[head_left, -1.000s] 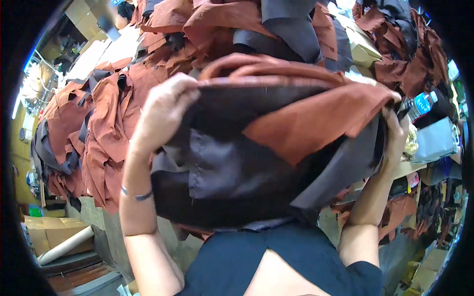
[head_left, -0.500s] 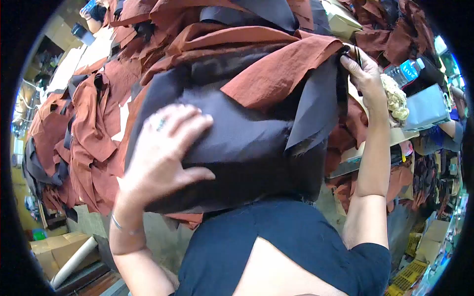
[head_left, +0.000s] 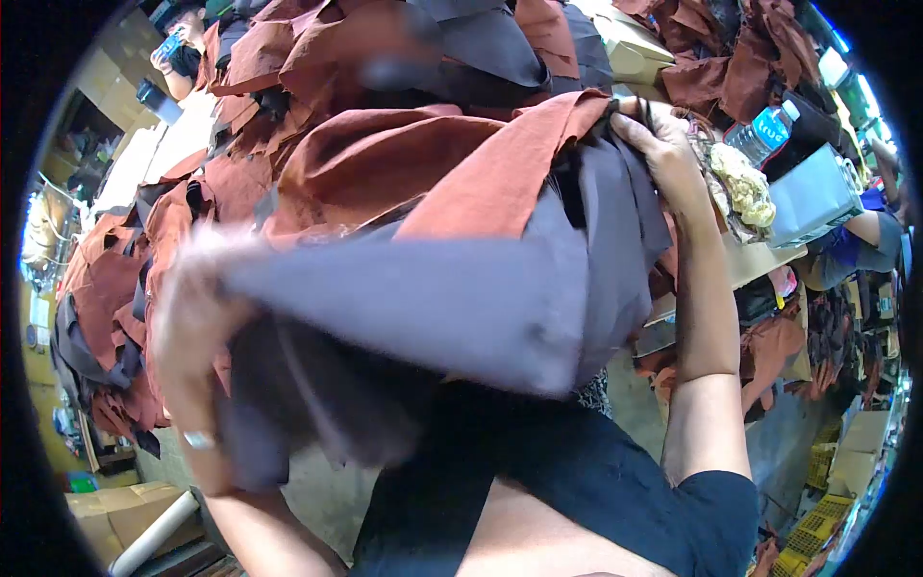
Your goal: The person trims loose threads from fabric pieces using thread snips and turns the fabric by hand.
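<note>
A dark grey cloth piece [head_left: 413, 298] is stretched across the front of my body, blurred by motion. My left hand [head_left: 207, 288], also blurred, is at its left end with the fingers wrapped round the cloth. My right hand [head_left: 659, 135] is raised at the upper right, its fingers pinching a gathered corner of the fabric. From that corner a rust-brown piece [head_left: 510, 183] slants down to the left, and dark grey folds [head_left: 615, 231] hang beneath it. More rust-brown cloth [head_left: 365, 163] lies just behind.
Heaped rust and dark scraps [head_left: 106, 240] lie left and behind. To the right are a water bottle [head_left: 764, 133], a cream cloth bundle [head_left: 740, 183] and a grey box [head_left: 815, 197]. Another person [head_left: 187, 53] sits at the upper left, holding a blue object. A cardboard box [head_left: 120, 514] is lower left.
My left hand, spread on the dark cloth half a second ago, now has hold of it and has lifted it left. My right hand has kept its corner and shifted slightly left.
</note>
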Available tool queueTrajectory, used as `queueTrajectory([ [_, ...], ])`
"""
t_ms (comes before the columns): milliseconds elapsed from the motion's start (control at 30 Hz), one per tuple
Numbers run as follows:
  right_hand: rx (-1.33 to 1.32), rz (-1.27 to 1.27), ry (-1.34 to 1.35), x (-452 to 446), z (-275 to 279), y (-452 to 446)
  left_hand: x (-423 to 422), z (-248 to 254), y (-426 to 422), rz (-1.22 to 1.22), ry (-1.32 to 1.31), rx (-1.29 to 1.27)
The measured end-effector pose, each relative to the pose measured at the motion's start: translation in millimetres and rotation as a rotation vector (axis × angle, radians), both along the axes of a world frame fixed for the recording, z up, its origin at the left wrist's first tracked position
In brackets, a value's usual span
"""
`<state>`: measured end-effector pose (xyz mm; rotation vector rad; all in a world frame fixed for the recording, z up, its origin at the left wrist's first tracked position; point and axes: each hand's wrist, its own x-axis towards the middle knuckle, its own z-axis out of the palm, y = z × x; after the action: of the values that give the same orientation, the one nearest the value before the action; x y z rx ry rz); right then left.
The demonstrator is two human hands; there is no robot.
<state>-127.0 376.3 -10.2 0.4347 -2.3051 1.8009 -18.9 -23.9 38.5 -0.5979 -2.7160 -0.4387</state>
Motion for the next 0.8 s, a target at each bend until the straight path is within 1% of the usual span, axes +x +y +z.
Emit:
queueTrajectory([
  [33, -0.046, 0.018, 0.01, -6.8, -7.4, -3.1, -5.8, 8.0, -5.2, 0.095, 0.044, -0.071],
  [67, -0.006, -0.025, -0.119, -13.3, -11.1, -2.1, -17.5, 19.9, 1.9, 0.141, 0.057, -0.123],
  [100, 0.003, -0.064, -0.109, -15.6, -12.7, -7.7, -36.8, 38.1, 16.6, 0.189, 0.067, -0.176],
  [133, 0.012, -0.104, -0.101, -17.4, -14.7, -13.5, -66.4, 56.0, 30.2, 0.237, 0.076, -0.229],
  [167, 0.075, -0.082, -0.104, -20.2, -20.1, -12.3, -108.8, 69.6, 38.8, 0.283, 0.082, -0.282],
  [200, 0.14, -0.061, -0.106, -24.3, -26.0, -8.3, -169.1, 55.3, -22.5, 0.205, 0.343, -0.263],
  [233, 0.102, -0.103, -0.174, -20.6, -21.3, -11.6, -228.8, 41.1, -83.0, 0.146, 0.612, -0.255],
  [267, 0.06, -0.147, -0.241, -17.2, -16.4, -15.0, -184.3, 49.9, -21.1, 0.235, 0.68, -0.091],
  [300, -0.009, -0.139, -0.28, -17.2, -19.9, -7.8, -167.1, 48.4, -4.0, 0.174, 0.506, 0.217],
  [333, -0.077, -0.129, -0.327, -16.3, -25.5, -1.3, -139.3, 42.2, 17.2, 0.134, 0.504, 0.311],
  [367, -0.095, -0.108, -0.298, -13.4, -23.8, -1.6, -105.4, 30.3, 39.8, 0.056, 0.462, 0.337],
  [400, -0.109, -0.086, -0.269, -8.2, -16.9, -2.3, -84.4, 17.7, 52.6, -0.028, 0.415, 0.212],
  [467, 0.054, -0.058, -0.057, -5.5, -10.2, -4.3, -56.8, -2.9, 68.6, -0.292, 0.131, -0.082],
  [500, 0.226, -0.052, 0.129, -6.0, -8.7, -5.9, -53.3, -18.7, 76.2, -0.34, 0.084, -0.082],
  [533, 0.193, -0.012, 0.028, 2.2, 1.3, -15.2, -52.9, -32.9, 79.7, -0.386, 0.036, -0.083],
  [567, 0.163, 0.022, -0.073, 10.5, 11.3, -24.5, -53.6, -39.2, 78.2, -0.358, -0.003, -0.073],
  [633, 0.091, 0.086, -0.082, -2.4, -2.9, -23.1, -53.2, -45.1, 74.1, -0.305, -0.087, -0.06],
  [667, 0.056, 0.114, -0.083, -10.7, -10.3, -20.4, -49.0, -43.2, 72.9, -0.334, -0.24, -0.005],
  [733, 0.011, 0.122, -0.095, -15.0, -16.1, -18.2, -36.1, -41.8, 75.3, -0.366, -0.317, -0.057],
  [767, -0.002, 0.108, -0.087, -14.8, -16.4, -19.1, -30.5, -40.7, 72.7, -0.335, -0.389, -0.127],
  [800, -0.014, 0.095, -0.08, -14.6, -16.7, -20.0, -25.3, -41.0, 69.2, -0.342, -0.377, -0.149],
])
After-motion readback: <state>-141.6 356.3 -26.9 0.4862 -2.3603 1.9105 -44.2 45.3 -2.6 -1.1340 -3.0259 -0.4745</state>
